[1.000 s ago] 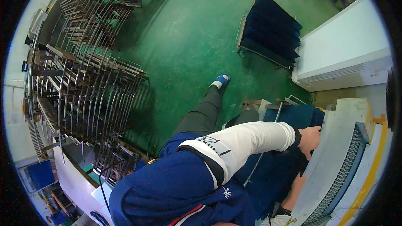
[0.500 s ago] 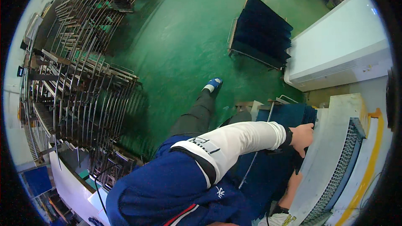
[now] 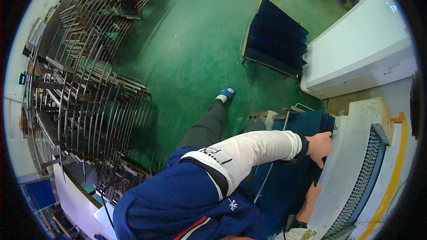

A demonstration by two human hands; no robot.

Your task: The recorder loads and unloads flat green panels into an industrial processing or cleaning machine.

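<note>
The dark blue sheets [image 3: 304, 122] look matt and soft-surfaced, crossed by a thin, bare metal rod [image 3: 266, 181], while the pale ledge [image 3: 340, 164] beside them seems to be dull, smooth, scuffed metal, edged by a rough, toothed strip [image 3: 361, 182]. The white sleeve [image 3: 267, 146] is thin, creased cloth and the navy shirt [image 3: 169, 204] matt cloth. Shiny metal bars mix with dull, brownish ones on the racks [image 3: 100, 106]; the green floor [image 3: 191, 58] is smooth and glossy, the white cabinet [image 3: 360, 35] smooth with a faint sheen.

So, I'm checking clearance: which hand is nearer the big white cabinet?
Left: the left hand is below the cabinet in the picture; the right hand is lower and farther.
</note>
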